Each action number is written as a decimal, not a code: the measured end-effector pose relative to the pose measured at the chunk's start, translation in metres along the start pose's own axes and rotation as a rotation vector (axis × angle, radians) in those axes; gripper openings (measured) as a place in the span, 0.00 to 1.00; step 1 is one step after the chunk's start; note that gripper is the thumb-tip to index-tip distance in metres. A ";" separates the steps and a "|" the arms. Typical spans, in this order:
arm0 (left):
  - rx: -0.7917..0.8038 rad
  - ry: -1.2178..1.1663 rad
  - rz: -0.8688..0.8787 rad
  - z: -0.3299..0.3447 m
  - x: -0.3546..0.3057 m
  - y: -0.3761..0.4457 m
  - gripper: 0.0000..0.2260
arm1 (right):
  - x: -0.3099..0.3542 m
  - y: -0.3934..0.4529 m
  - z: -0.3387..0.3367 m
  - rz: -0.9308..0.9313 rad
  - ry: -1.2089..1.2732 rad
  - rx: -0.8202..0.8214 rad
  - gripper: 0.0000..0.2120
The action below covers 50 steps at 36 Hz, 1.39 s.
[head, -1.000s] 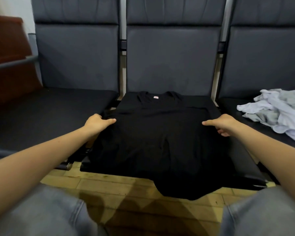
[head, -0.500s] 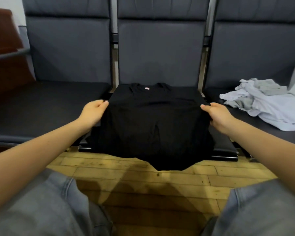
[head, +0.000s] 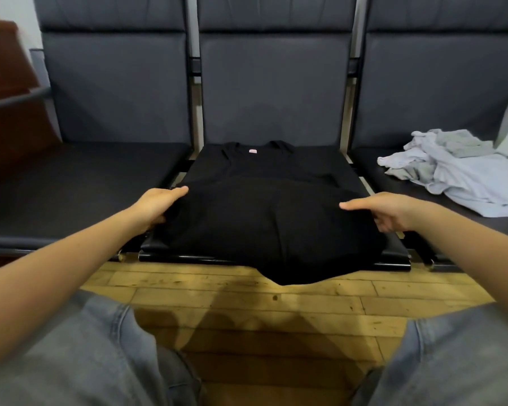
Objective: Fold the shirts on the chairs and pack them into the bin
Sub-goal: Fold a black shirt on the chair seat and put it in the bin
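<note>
Where the middle chair (head: pixel 276 92) fills the centre of the frame, a black shirt (head: pixel 270 218) lies spread over its seat, collar and small pink label toward the backrest, its lower hem drooping past the front edge of the seat and hanging above the wooden floor (head: pixel 247 300). The left hand (head: pixel 156 206) holds the shirt's left edge just left of centre: the thumb lies straight on top of the cloth, pointing toward the middle, while the fingers curl underneath (only partly visible). The right hand (head: pixel 390 209) holds the opposite edge at centre right in the same way, thumb stretched flat along the top and fingers tucked below the fabric, so each hand pinches a side of the shirt between thumb and fingers. A fold line runs across the shirt between the two hands. At the right of the frame, a crumpled heap of pale shirts (head: pixel 458 168) rests on the seat of the right chair (head: pixel 440 77). The left chair (head: pixel 115 89) stands at the upper left. Grey trouser legs fill the bottom corners.
</note>
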<state>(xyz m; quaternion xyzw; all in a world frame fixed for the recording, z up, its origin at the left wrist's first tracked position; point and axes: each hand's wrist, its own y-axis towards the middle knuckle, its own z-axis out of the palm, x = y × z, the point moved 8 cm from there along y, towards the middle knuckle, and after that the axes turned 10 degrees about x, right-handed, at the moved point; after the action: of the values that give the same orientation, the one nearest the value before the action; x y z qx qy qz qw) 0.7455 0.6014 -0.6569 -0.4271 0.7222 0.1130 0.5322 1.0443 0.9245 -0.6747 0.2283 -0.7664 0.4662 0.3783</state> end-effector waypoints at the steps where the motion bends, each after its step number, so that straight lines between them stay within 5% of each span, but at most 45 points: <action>1: 0.046 0.139 0.011 0.001 -0.003 -0.003 0.16 | 0.001 -0.005 0.001 -0.004 -0.074 0.007 0.36; 5: 0.027 0.401 0.089 -0.002 -0.009 -0.011 0.16 | 0.014 -0.025 0.013 -0.149 -0.195 0.013 0.05; 7: -0.005 0.244 0.204 -0.001 -0.016 -0.014 0.14 | 0.018 -0.028 0.018 -0.263 -0.086 0.013 0.09; 11: 0.127 -0.436 0.241 0.004 -0.021 -0.012 0.18 | 0.027 -0.032 0.025 -0.334 0.234 0.027 0.09; 14: 0.138 -0.565 0.168 -0.001 -0.019 -0.016 0.16 | 0.029 -0.036 0.020 -0.271 0.369 0.058 0.09; 16: 0.137 -0.401 0.124 -0.006 -0.013 -0.020 0.09 | 0.023 -0.036 0.013 -0.204 0.335 0.045 0.09; 21: 0.125 0.585 0.069 -0.012 0.009 -0.022 0.13 | -0.007 -0.030 -0.004 -0.081 -0.037 0.003 0.11; 24: 0.075 0.745 0.077 -0.007 0.008 -0.025 0.15 | -0.019 -0.030 0.000 -0.007 -0.321 0.103 0.05; 28: 0.007 0.803 0.070 -0.002 0.005 -0.018 0.15 | -0.015 -0.022 -0.004 0.002 -0.406 0.042 0.15; 31: -0.021 0.699 0.065 0.001 0.003 -0.007 0.18 | -0.013 -0.014 -0.005 0.013 -0.429 -0.014 0.21; 41: -0.096 0.226 0.056 0.018 -0.008 0.028 0.13 | 0.014 0.016 -0.016 -0.069 -0.363 -0.269 0.19; 44: -0.137 -0.004 0.067 0.021 -0.012 0.035 0.21 | 0.022 0.030 -0.019 -0.109 -0.353 -0.332 0.19; 47: -0.110 -0.295 0.023 0.021 -0.013 0.043 0.13 | 0.027 0.043 -0.021 -0.138 -0.368 -0.397 0.23; 50: -0.089 -0.462 -0.059 0.016 -0.009 0.057 0.17 | 0.035 0.053 -0.021 -0.164 -0.390 -0.434 0.19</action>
<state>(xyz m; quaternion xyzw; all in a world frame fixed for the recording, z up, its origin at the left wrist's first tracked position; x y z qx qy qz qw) 0.7150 0.6509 -0.6722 -0.4338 0.5627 0.2237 0.6672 0.9932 0.9673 -0.6698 0.2885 -0.8853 0.2069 0.3004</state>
